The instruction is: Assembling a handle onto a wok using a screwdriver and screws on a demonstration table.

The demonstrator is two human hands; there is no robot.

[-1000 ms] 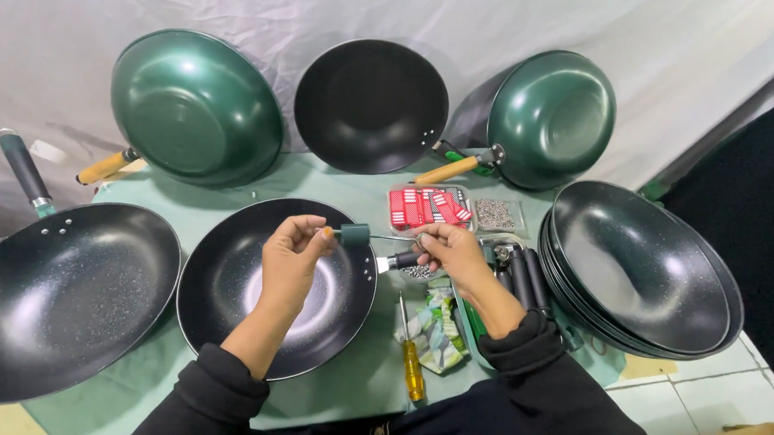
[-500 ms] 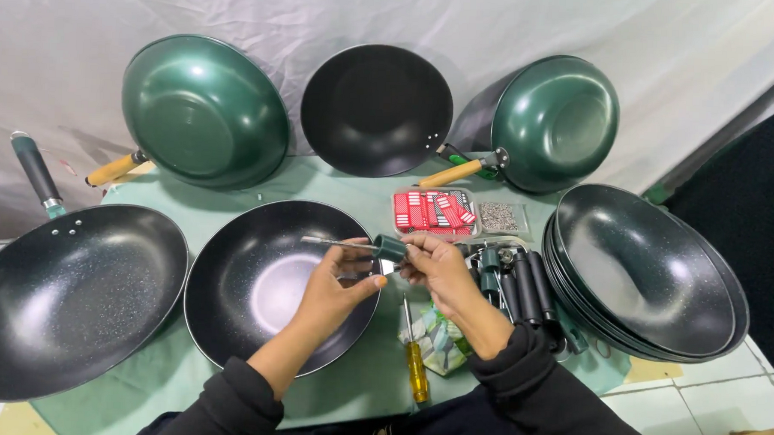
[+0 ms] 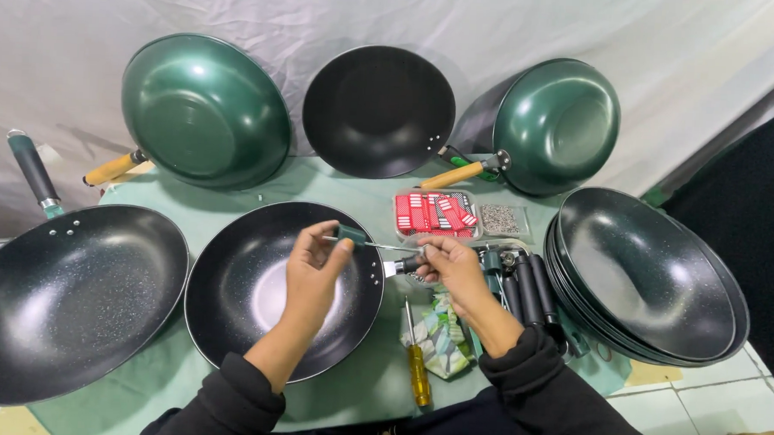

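Observation:
My left hand (image 3: pixel 314 266) hovers over a black handleless wok (image 3: pixel 230 289) and pinches a small screwdriver with a green grip (image 3: pixel 350 235), its thin shaft pointing right. My right hand (image 3: pixel 448 264) sits just right of the wok's rim and grips a dark pan handle with a silver end (image 3: pixel 402 265) that points toward the rim. The screwdriver's tip reaches to about my right fingers. Both sleeves are black.
A large black wok with a dark handle (image 3: pixel 58 292) lies at left. Green woks (image 3: pixel 204 108) (image 3: pixel 557 125) and a black one (image 3: pixel 378 110) lean on the white backdrop. Stacked black woks (image 3: pixel 651 278), spare handles (image 3: pixel 530 287), a red-and-white box (image 3: pixel 433 213), a yellow screwdriver (image 3: pixel 418 373) lie right.
My left hand has dropped lower and moved right over the wok, bringing the small screwdriver toward my right hand. My right hand stays by the wok's rim with the handle.

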